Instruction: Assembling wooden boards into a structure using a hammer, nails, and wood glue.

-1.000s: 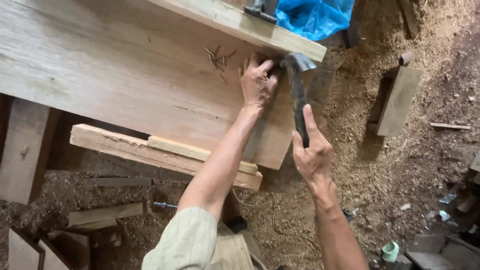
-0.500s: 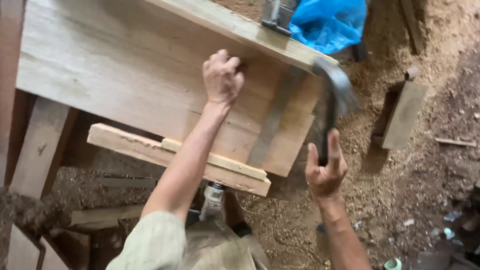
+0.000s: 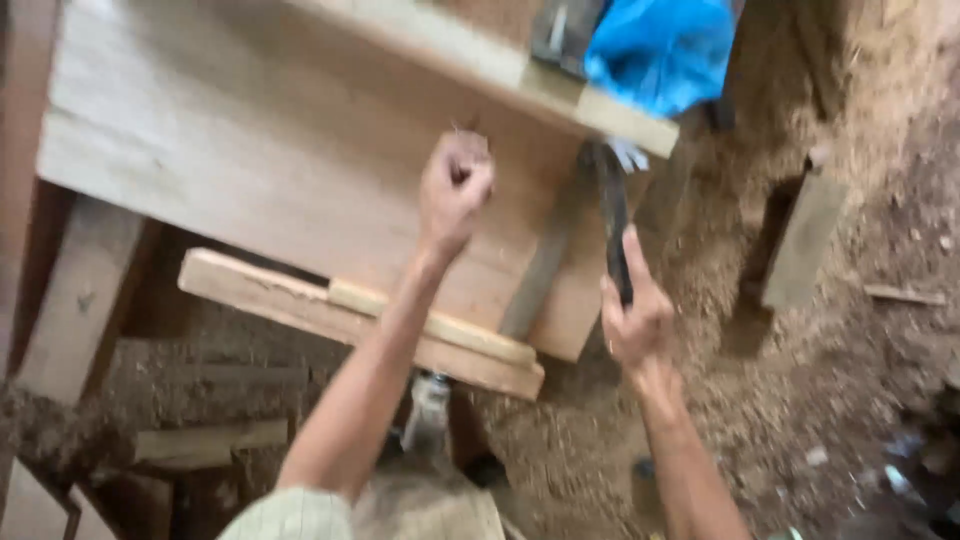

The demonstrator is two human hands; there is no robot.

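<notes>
In the head view, the right hand (image 3: 635, 325), right of centre, is wrapped fully closed around the lower end of a hammer (image 3: 612, 215), whose dark handle rises to a metal head just under the right end of a pale wooden rail (image 3: 480, 60) in the upper middle of the frame. The tool looks stiff and top-heavy, so a hold low on the handle, as here, should give swing, while a hold nearer the head would give more control; whether the handle is slippery cannot be told. The left hand (image 3: 455, 190), at centre, is curled into a loose fist with its fingertips pressed to the wide wooden board (image 3: 250, 150); it may be pinching a small nail, but motion blur hides whatever is between the fingers. The board looks rigid and heavy, resting on a timber strip (image 3: 300, 305). A blue plastic bag (image 3: 660, 50) at the top edge partly covers a grey metal object, which is cut off. Sawdust ground (image 3: 800, 400) fills the right side.
</notes>
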